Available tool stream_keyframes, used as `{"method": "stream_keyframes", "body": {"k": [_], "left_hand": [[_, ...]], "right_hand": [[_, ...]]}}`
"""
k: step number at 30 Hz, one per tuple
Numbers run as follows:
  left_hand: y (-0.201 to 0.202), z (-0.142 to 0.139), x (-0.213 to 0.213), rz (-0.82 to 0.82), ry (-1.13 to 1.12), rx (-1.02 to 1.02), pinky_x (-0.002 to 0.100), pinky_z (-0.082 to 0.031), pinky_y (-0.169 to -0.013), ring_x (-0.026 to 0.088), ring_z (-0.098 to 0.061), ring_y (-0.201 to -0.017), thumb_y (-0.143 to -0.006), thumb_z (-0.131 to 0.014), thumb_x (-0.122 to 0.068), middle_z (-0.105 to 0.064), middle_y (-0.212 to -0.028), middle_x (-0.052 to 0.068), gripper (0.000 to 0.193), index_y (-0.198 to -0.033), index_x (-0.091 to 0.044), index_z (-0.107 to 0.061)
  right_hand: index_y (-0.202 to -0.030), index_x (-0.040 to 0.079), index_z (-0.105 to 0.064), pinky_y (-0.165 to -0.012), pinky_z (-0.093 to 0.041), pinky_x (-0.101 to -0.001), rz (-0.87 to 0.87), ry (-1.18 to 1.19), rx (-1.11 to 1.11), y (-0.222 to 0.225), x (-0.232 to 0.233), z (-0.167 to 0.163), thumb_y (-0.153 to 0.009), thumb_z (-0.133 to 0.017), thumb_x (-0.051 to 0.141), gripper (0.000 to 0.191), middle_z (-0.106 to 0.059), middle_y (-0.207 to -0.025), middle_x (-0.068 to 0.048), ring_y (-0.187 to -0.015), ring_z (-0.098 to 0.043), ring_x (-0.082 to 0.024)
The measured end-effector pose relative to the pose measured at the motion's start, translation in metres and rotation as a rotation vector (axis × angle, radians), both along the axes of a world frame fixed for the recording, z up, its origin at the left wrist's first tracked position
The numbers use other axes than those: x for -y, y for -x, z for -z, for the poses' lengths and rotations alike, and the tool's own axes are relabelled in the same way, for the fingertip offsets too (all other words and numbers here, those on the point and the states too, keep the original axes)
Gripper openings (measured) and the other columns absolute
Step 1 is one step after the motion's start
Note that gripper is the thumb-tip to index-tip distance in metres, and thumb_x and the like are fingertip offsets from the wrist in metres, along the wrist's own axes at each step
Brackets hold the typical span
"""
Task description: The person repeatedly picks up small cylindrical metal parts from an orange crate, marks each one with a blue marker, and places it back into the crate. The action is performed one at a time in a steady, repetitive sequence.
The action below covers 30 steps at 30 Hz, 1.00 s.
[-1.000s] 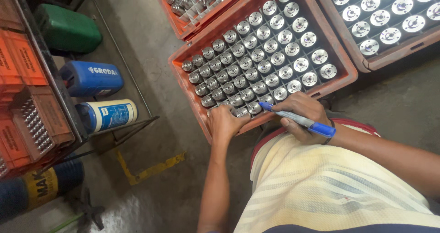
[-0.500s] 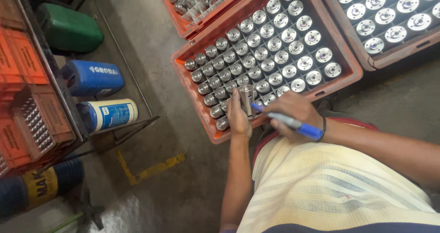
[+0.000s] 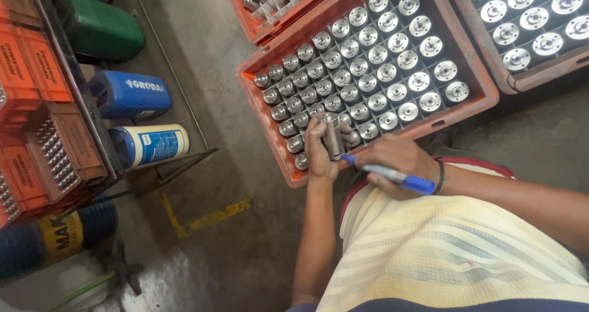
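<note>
Head view: left of the orange crate (image 3: pixel 270 112) lie a blue canister (image 3: pixel 130 95) and a white one (image 3: pixel 150 145). Over the crate's near edge, the left hand (image 3: pixel 319 149) has its fingers (image 3: pixel 314 131) wrapped around a metal cylinder (image 3: pixel 332 135). Just right, the right hand (image 3: pixel 399 165) pinches a blue marker (image 3: pixel 392 176), its tip touching the cylinder.

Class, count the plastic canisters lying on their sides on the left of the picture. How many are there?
3: a green canister at the top, a blue canister below it, and a white-and-blue canister lowest. Others may be hidden by the rack.
</note>
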State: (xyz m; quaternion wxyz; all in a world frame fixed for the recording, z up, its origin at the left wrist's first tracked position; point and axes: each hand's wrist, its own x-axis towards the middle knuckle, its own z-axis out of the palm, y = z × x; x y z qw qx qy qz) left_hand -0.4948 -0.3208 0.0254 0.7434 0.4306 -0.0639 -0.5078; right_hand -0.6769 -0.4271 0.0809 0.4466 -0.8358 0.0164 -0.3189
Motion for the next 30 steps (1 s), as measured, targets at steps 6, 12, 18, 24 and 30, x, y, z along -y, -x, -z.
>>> {"method": "stream_keyframes", "body": {"k": [6, 12, 18, 24, 30], "left_hand": [[-0.034, -0.056, -0.028, 0.347, -0.484, 1.669, 0.037, -0.055, -0.07, 0.027, -0.069, -0.082, -0.081, -0.077, -0.024, -0.073, -0.094, 0.013, 0.027, -0.103, -0.008, -0.076], [-0.053, -0.072, -0.042, 0.316, -0.724, 1.257, 0.04, -0.058, -0.074, 0.03, -0.071, -0.076, -0.085, -0.068, -0.022, -0.074, -0.094, 0.015, 0.031, -0.111, -0.008, -0.077], [-0.038, -0.058, -0.024, 0.654, -1.152, 1.544, 0.05, -0.056, -0.078, 0.04, -0.072, -0.086, -0.068, -0.086, -0.041, -0.075, -0.092, 0.023, 0.044, -0.087, -0.002, -0.079], [-0.081, -0.078, -0.053, 0.321, -0.534, 1.306, 0.04, -0.056, -0.057, 0.024, -0.067, -0.063, -0.064, -0.082, -0.042, -0.073, -0.076, 0.012, 0.045, -0.084, -0.001, -0.079], [-0.028, -0.004, -0.035, -0.069, -0.123, 0.149, 0.03, -0.054, -0.067, 0.014, -0.064, -0.079, -0.108, -0.054, -0.04, -0.068, -0.092, 0.008, 0.045, -0.121, 0.002, -0.065]], "right_hand": [[-0.112, 0.0, -0.066, -0.072, -0.05, -0.0401, 0.128, -0.046, -0.051, 0.004, 0.009, -0.001, -0.088, -0.067, 0.009, 0.026, -0.068, -0.094, -0.012, -0.08, -0.064, -0.029], [-0.113, 0.001, -0.066, -0.073, -0.05, -0.0392, 0.173, -0.093, -0.07, 0.006, 0.01, -0.004, -0.09, -0.065, 0.01, 0.024, -0.067, -0.091, -0.011, -0.081, -0.065, -0.028], [-0.112, 0.001, -0.067, -0.073, -0.049, -0.0397, 0.159, -0.102, -0.093, 0.006, 0.009, -0.001, -0.091, -0.064, 0.011, 0.023, -0.067, -0.09, -0.011, -0.08, -0.065, -0.028], [-0.111, 0.001, -0.067, -0.073, -0.05, -0.0399, 0.178, -0.078, -0.074, 0.006, 0.009, -0.004, -0.089, -0.065, 0.012, 0.025, -0.067, -0.091, -0.011, -0.081, -0.065, -0.029], [-0.109, 0.001, -0.067, -0.067, -0.047, -0.0425, -0.081, 0.161, 0.046, -0.018, 0.005, -0.007, -0.082, -0.072, 0.014, 0.03, -0.065, -0.088, -0.01, -0.073, -0.061, -0.029]]}}
